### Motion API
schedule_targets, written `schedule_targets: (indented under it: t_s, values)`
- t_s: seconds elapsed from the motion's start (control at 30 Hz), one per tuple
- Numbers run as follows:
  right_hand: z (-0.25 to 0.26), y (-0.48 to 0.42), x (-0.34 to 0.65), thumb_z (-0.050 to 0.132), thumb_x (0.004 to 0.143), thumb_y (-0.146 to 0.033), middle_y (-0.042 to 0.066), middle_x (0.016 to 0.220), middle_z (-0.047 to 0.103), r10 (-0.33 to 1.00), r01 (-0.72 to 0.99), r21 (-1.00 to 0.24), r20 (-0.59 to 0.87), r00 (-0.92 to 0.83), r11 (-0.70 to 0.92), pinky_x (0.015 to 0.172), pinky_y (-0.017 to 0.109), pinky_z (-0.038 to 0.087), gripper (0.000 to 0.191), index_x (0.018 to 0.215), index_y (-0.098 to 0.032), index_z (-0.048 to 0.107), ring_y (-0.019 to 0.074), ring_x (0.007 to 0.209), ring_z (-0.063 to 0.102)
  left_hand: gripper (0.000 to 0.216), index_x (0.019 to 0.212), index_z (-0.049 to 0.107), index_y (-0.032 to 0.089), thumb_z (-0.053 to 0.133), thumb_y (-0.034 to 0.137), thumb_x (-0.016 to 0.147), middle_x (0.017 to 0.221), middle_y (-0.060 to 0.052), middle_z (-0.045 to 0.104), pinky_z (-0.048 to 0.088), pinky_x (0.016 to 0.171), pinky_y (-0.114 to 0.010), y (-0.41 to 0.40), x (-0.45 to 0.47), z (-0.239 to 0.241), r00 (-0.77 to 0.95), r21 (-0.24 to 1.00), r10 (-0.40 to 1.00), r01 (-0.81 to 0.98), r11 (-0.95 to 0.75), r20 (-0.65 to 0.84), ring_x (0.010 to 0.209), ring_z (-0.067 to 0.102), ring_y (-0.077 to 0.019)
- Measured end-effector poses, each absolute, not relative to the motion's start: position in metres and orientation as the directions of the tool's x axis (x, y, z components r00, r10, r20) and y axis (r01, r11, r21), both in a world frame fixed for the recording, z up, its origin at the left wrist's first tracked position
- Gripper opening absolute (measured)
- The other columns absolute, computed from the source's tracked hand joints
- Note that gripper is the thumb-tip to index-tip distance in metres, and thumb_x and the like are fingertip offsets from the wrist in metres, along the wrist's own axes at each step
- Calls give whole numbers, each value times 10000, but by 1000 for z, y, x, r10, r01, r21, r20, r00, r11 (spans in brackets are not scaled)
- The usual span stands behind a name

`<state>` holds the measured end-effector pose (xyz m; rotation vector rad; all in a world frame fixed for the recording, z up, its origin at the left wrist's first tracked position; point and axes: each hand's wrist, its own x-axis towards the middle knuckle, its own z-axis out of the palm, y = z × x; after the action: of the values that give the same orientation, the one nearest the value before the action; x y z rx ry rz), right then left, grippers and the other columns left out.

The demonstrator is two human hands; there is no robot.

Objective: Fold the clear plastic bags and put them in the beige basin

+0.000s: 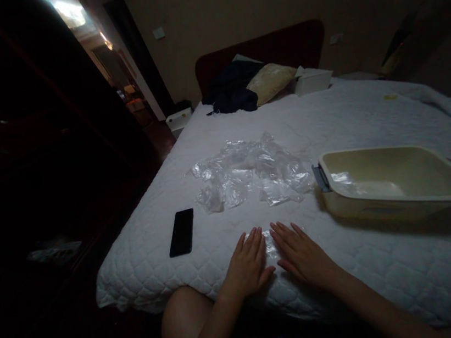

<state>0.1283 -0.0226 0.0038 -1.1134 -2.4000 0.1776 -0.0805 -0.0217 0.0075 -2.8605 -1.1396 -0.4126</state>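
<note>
Your left hand [246, 263] and right hand [303, 253] lie flat and outstretched on a clear plastic piece [270, 246], near the crumpled plastic pile [246, 169] on the white bedcover [139, 269].

Clear plastic pc. [269, 245] partly hidden undr fingers [255, 242].

Bare quilt [213, 251] between the black phone [181, 232] and the left hand [247, 263] leaves room for a hand to pass, as does the strip between the right hand [298, 251] and the cream tub [364, 210]. Straight ahead, crumpled clear plastic [251, 171] stands in the way; farther right, the tub blocks any low sweep.
</note>
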Motion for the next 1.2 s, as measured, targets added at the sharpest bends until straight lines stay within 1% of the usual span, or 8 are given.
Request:
schedule_targets:
  t_s: [0.07,0.13,0.27,0.37,0.63,0.9,1.1,1.2]
  values:
    - [-3,-22,119,474,799,-384,130,1389,286,724,681,-257,333,-604,686,1031,496,179,622,1341,-159,269,278,1278,239,642,1322,257,80,356,478,827,1395,-156,254,157,1050,-435,-19,-82,1,700,54,677,685,-726,230,1309,132,-254]
    - [-12,-20,117,434,812,-442,140,1389,278,722,699,-202,305,-621,686,1028,495,187,645,1350,-140,242,276,1281,231,644,1332,239,102,328,498,832,1400,-139,249,148,1050,-430,-17,-85,-6,699,44,688,695,-718,194,1310,138,-243]
    - [-23,-19,128,361,844,-460,146,1383,284,722,723,-116,269,-637,681,1021,486,214,626,1349,-114,234,266,1279,240,626,1350,202,145,284,506,844,1412,-107,231,119,1055,-420,-15,-91,-14,706,19,696,700,-714,130,1310,143,-228]
    - [-23,-21,135,341,857,-446,129,1393,268,718,722,-90,247,-651,686,1028,457,228,611,1359,-126,205,247,1283,234,620,1359,170,159,271,500,851,1419,-96,215,104,1058,-415,-16,-90,-14,702,11,702,707,-708,120,1310,146,-220]
    - [-23,-25,147,363,861,-406,94,1418,213,737,728,-153,270,-620,669,1036,422,249,612,1375,-168,132,224,1296,200,589,1359,172,208,286,489,854,1427,-60,203,114,1054,-426,-17,-90,-13,688,23,714,718,-696,129,1315,122,-218]
    - [-30,-22,162,341,869,-414,83,1419,212,788,773,-173,231,-571,610,1051,452,207,589,1374,-192,136,226,1298,188,601,1361,161,194,281,492,853,1432,-79,172,118,1053,-436,-17,-91,-13,671,34,733,735,-677,109,1315,116,-223]
    - [-35,-22,168,339,869,-419,83,1424,187,825,803,-203,227,-518,560,1054,424,225,606,1378,-183,107,220,1299,183,631,1365,140,168,281,504,849,1428,-94,178,116,1056,-444,-19,-94,-12,646,44,757,757,-652,100,1317,107,-224]
    - [-37,-21,170,334,872,-417,68,1424,187,831,804,-224,232,-505,551,1058,419,221,592,1377,-201,113,218,1297,187,619,1364,145,183,287,497,850,1431,-90,166,124,1054,-456,-19,-97,-11,643,51,759,759,-650,102,1318,95,-230]
